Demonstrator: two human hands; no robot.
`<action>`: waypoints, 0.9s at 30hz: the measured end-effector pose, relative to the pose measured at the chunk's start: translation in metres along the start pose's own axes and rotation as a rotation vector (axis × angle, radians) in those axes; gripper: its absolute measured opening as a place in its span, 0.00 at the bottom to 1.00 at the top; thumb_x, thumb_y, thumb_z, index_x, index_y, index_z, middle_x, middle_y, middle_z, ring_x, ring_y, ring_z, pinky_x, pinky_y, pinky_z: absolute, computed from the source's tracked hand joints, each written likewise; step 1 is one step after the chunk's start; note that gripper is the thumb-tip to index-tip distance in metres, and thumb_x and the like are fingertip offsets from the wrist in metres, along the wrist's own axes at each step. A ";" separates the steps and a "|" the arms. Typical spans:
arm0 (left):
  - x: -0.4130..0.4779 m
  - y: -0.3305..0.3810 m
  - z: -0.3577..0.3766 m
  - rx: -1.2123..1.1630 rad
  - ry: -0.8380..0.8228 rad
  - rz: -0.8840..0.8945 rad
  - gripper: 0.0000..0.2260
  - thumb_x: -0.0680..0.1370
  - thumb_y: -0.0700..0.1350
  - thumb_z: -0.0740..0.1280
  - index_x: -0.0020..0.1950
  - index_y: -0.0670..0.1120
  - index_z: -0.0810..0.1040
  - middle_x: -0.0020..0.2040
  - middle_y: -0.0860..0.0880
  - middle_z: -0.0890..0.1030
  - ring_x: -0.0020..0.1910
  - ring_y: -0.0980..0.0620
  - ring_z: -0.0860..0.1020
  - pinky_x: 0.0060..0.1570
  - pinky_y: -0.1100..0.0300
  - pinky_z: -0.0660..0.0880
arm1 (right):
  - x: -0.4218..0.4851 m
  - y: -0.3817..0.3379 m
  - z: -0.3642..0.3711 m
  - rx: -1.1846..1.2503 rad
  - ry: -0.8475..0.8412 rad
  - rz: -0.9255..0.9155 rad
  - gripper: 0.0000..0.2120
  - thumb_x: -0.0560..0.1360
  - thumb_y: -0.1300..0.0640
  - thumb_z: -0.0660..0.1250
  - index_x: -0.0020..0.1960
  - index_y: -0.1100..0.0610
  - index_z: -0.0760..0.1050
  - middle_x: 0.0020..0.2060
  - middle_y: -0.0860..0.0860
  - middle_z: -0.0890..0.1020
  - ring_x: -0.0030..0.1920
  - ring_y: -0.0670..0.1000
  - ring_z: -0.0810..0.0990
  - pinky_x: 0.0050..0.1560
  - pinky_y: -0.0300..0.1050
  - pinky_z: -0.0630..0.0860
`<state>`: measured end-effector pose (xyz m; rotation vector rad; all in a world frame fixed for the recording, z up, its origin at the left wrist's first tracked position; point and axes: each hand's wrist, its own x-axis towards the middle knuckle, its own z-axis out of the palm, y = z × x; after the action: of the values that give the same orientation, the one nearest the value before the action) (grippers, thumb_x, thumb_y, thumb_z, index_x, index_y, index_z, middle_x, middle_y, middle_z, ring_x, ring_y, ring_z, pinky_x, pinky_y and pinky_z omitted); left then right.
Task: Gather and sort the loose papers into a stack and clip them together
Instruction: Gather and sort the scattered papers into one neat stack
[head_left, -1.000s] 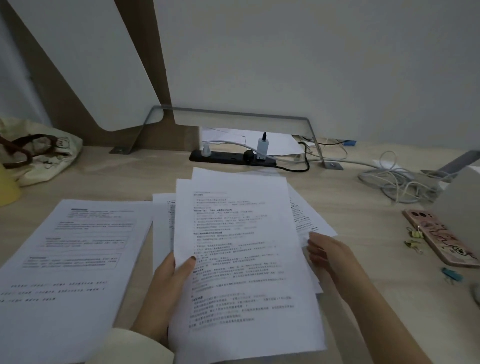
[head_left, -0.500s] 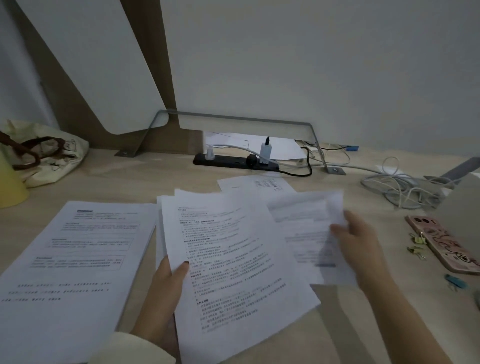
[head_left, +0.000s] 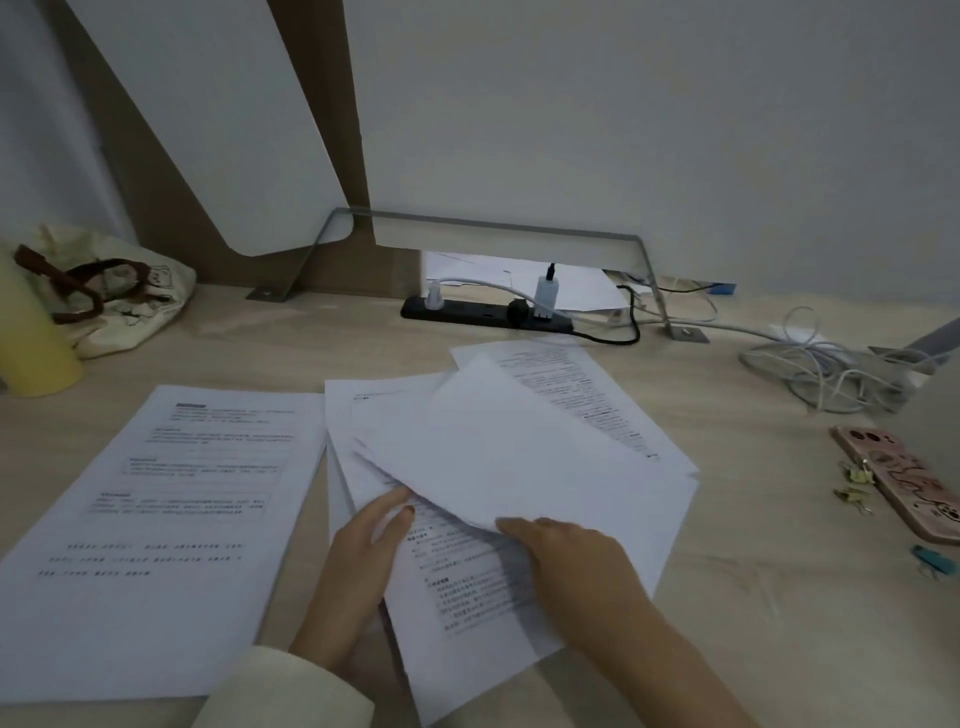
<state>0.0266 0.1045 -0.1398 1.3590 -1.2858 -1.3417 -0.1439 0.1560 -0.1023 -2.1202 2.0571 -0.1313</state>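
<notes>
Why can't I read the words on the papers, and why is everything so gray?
Head view: the light is dim, so colors look gray. Print on the side stack and on the fanned papers gripped by the left hand is small and soft, too blurry to read. The top sheet in the right hand shows its blank back. The wide lens stretches the edges, like the phone.

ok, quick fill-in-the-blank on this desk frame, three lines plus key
1. The power strip at the desk's back is ____ in colour.
2. The gold binder clips lie beside a phone in a ____ case.
3. The neat paper stack lies to the ____ of the fanned papers gripped by the left hand and right hand.
Missing: black; pink; left.
</notes>
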 end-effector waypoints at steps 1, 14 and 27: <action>-0.001 0.001 -0.001 -0.033 0.004 -0.018 0.11 0.79 0.43 0.61 0.61 0.49 0.77 0.59 0.51 0.78 0.55 0.56 0.75 0.52 0.65 0.70 | 0.000 -0.002 0.006 -0.007 -0.011 -0.007 0.24 0.78 0.61 0.53 0.71 0.44 0.61 0.61 0.48 0.77 0.59 0.52 0.77 0.54 0.44 0.71; 0.002 -0.005 0.004 0.040 0.091 -0.029 0.14 0.76 0.56 0.62 0.51 0.49 0.81 0.49 0.53 0.83 0.51 0.54 0.79 0.51 0.60 0.75 | -0.002 -0.016 0.015 0.357 0.052 -0.065 0.16 0.78 0.41 0.54 0.56 0.44 0.75 0.51 0.40 0.79 0.52 0.40 0.76 0.52 0.38 0.74; 0.004 -0.012 0.003 0.108 0.050 0.048 0.07 0.78 0.44 0.63 0.45 0.44 0.79 0.42 0.48 0.82 0.43 0.50 0.79 0.46 0.56 0.73 | 0.005 -0.031 0.035 0.172 0.131 0.043 0.28 0.74 0.38 0.58 0.69 0.50 0.59 0.67 0.46 0.66 0.67 0.48 0.65 0.61 0.39 0.69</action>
<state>0.0251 0.1029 -0.1522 1.4172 -1.3650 -1.2138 -0.1066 0.1539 -0.1309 -2.0117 2.0766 -0.4356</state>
